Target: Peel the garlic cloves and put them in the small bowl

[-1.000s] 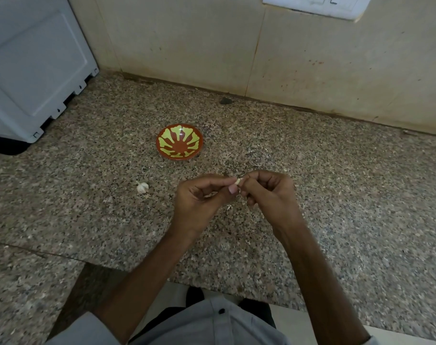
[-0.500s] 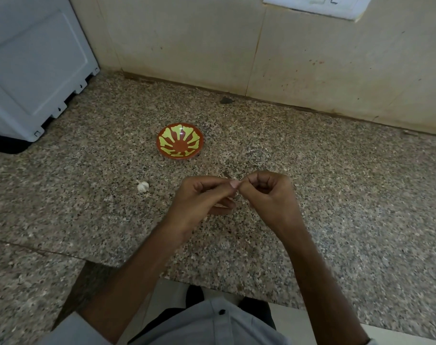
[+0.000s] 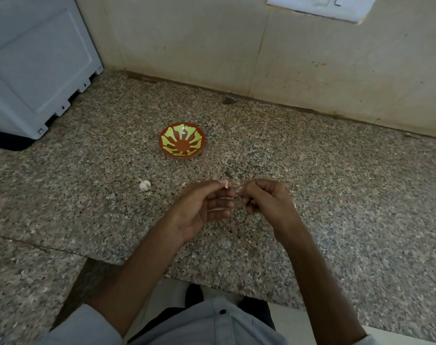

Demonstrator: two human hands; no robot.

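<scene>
1. Since half a second ago the two hands have drawn slightly apart: the fingertips that met then now show a narrow gap, and the left hand (image 3: 204,207) has rolled so that its palm faces up
2. Left grip: thumb and forefinger are pressed together on a small white garlic bit (image 3: 226,185), while the other fingers lie loosely curled below it
3. Right hand (image 3: 266,200): its fingers are curled in, and its grip is closed on a pale scrap (image 3: 239,190) at the fingertips, just right of the left grip
4. Which of the two pieces is clove and which is skin is too small to tell
5. Both grips hang above the speckled stone desk (image 3: 336,195) without touching it
6. A loose garlic piece (image 3: 144,185) lies on the desk to the left of the left grip, apart from it
7. The small bowl (image 3: 182,145), orange-brown with a yellow-green pattern, sits upright on the desk beyond the grips and a little to their left; neither hand touches it
8. A dark chip (image 3: 228,100) lies farther beyond the grips, at the foot of the tiled wall (image 3: 212,46)
9. Far to the left of the grips a white appliance (image 3: 37,70) stands on the desk, and a white switch plate (image 3: 319,6) sits high on the wall to the right
10. Nearer than the grips, a grey shirt (image 3: 212,324) fills the lower edge
</scene>
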